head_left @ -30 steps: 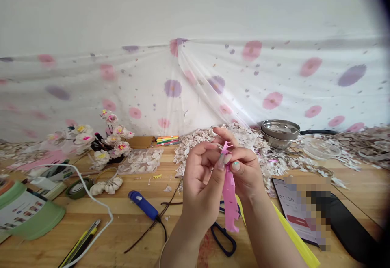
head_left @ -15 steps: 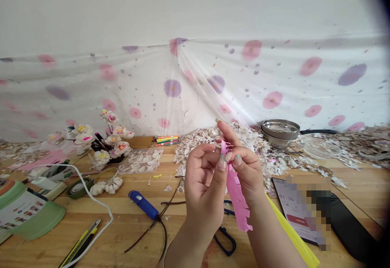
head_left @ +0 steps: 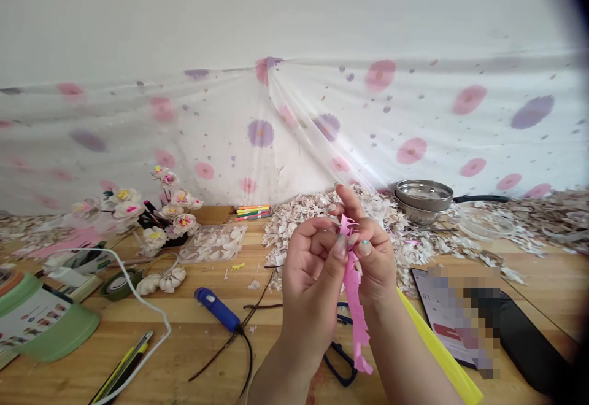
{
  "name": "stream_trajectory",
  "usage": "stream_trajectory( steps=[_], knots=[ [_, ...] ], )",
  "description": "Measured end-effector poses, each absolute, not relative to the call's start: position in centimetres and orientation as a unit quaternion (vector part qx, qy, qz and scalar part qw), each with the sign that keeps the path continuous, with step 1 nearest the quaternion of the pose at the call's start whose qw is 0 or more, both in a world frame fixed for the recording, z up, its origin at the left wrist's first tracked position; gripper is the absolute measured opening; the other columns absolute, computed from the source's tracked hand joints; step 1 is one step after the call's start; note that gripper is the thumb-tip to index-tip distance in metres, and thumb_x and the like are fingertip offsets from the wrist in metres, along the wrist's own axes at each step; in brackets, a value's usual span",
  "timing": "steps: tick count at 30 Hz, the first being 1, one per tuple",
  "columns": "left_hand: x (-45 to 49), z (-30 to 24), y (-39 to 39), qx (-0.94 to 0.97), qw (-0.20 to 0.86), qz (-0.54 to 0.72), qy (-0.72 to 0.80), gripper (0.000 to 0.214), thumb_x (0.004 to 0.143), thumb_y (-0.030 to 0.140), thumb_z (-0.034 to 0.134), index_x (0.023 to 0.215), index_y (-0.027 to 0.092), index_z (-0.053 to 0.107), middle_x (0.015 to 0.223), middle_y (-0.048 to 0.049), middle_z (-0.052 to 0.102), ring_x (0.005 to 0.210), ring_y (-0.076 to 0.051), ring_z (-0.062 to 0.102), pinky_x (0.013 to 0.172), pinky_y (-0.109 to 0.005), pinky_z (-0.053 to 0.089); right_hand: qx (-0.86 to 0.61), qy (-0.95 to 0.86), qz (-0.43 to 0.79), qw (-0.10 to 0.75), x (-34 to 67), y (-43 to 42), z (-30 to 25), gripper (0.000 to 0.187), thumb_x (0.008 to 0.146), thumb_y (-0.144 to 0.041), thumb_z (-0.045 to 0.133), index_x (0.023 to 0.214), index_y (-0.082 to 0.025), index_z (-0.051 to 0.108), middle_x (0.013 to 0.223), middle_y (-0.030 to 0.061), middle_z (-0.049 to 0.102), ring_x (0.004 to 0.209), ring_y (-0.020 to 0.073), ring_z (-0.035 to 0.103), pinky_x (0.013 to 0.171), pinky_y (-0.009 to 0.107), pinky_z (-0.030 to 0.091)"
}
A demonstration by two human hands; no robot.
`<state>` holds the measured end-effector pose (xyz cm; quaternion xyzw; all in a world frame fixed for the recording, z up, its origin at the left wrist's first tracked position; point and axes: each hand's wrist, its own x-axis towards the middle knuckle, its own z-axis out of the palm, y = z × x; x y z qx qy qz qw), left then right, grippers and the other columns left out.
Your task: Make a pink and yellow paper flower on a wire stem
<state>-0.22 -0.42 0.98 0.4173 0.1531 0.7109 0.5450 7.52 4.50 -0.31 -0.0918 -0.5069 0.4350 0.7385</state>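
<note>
A fringed pink paper strip (head_left: 354, 307) hangs down from between my two hands, its notched edge facing right and its lower end curling. My left hand (head_left: 315, 270) is closed, thumb and fingers pinching the strip near its top. My right hand (head_left: 372, 251) also grips the strip with thumb and fingertips, while its index finger points up. The small bit between the fingertips is partly hidden. Under my wrists lie blue-handled scissors (head_left: 341, 365), mostly covered by my arms, and a yellow paper strip (head_left: 437, 350) runs beside my right forearm.
White petal scraps (head_left: 294, 212) heap along the back, near metal bowls (head_left: 424, 196). At left stand a paper-flower bunch (head_left: 170, 212), garlic bulbs (head_left: 171, 279), a green container (head_left: 50, 331) and a cutter (head_left: 122, 368). A blue glue gun (head_left: 216, 308) lies centre-left; phones (head_left: 529, 337) lie right.
Both hands have shifted slightly, the fingertips moving a little right. The pink strip has turned more edge-on, and its lower end has swung left and downward.
</note>
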Motion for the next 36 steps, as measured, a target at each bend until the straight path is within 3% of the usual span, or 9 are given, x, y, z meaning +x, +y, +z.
stream_trajectory(
  steps=[5,9,13,17,20,24,31,36],
  knots=[
    [0.2,0.2,-0.7,0.484,0.419,0.738,0.214,0.014,0.092,0.023,0.063,0.106,0.023,0.059,0.079,0.0001,0.068,0.072,-0.009,0.067,0.065,-0.015,0.053,-0.076,-0.515,0.422,0.742,7.6,4.6,-0.7,0.031,0.071,-0.044,0.083,0.057,-0.026,0.062,0.126,-0.0026,0.064,0.100,0.0221,0.062,0.093,0.042,0.052],
    [0.3,-0.5,-0.8,0.563,0.263,0.744,0.246,0.026,0.094,0.015,0.058,0.118,0.024,0.054,0.096,-0.0044,0.071,0.089,-0.014,0.070,0.079,-0.024,0.057,-0.086,-0.511,0.414,0.748,7.3,4.6,-0.7,0.039,0.070,-0.048,0.082,0.055,-0.024,0.055,0.126,0.0012,0.062,0.098,0.0245,0.062,0.089,0.044,0.053],
    [0.0,-0.9,-0.5,0.591,0.177,0.749,0.243,0.037,0.091,0.007,0.058,0.123,0.026,0.052,0.100,-0.0034,0.067,0.090,-0.013,0.068,0.084,-0.025,0.056,-0.069,-0.529,0.377,0.757,7.4,4.6,-0.4,0.030,0.073,-0.045,0.082,0.063,-0.026,0.061,0.127,0.0013,0.060,0.094,0.0224,0.062,0.075,0.037,0.053],
    [-0.9,-0.8,0.0,0.591,0.150,0.755,0.243,0.037,0.091,0.007,0.057,0.123,0.023,0.053,0.096,-0.0040,0.065,0.084,-0.012,0.066,0.079,-0.024,0.056,-0.101,-0.590,0.207,0.774,9.3,4.9,-0.3,0.013,0.084,-0.040,0.072,0.089,-0.028,0.070,0.105,0.0065,0.063,0.084,0.0216,0.062,0.061,0.033,0.049],
    [-1.8,-0.7,0.4,0.613,0.149,0.743,0.223,0.041,0.090,0.006,0.057,0.126,0.023,0.052,0.094,-0.0035,0.064,0.082,-0.012,0.064,0.077,-0.023,0.055,-0.127,-0.690,0.089,0.707,11.3,4.9,-0.2,0.011,0.091,-0.025,0.061,0.099,-0.026,0.069,0.088,0.0069,0.066,0.082,0.0225,0.063,0.062,0.034,0.050],
    [-2.6,-0.7,0.7,0.659,0.166,0.703,0.208,0.047,0.089,0.005,0.057,0.131,0.024,0.050,0.092,-0.0027,0.064,0.082,-0.013,0.062,0.080,-0.025,0.053,-0.143,-0.774,0.058,0.614,12.5,4.3,0.5,0.016,0.094,-0.019,0.055,0.106,-0.023,0.064,0.087,0.0074,0.069,0.078,0.0212,0.064,0.065,0.035,0.051],
    [-2.4,-0.6,0.9,0.685,0.157,0.676,0.221,0.048,0.089,0.007,0.057,0.133,0.025,0.048,0.089,-0.0023,0.063,0.079,-0.014,0.062,0.083,-0.031,0.054,-0.158,-0.785,0.040,0.597,11.5,3.8,0.9,0.011,0.092,-0.015,0.051,0.092,-0.024,0.057,0.074,0.0033,0.064,0.066,0.0181,0.061,0.060,0.031,0.049],
    [-2.3,-0.7,1.0,0.690,0.141,0.672,0.227,0.048,0.089,0.007,0.057,0.133,0.025,0.047,0.090,-0.0031,0.064,0.078,-0.014,0.062,0.083,-0.030,0.053,-0.187,-0.783,0.013,0.593,11.3,3.7,0.6,0.021,0.094,-0.016,0.047,0.074,-0.023,0.046,0.058,-0.0031,0.048,0.051,0.0131,0.045,0.049,0.026,0.036]
  ],
)
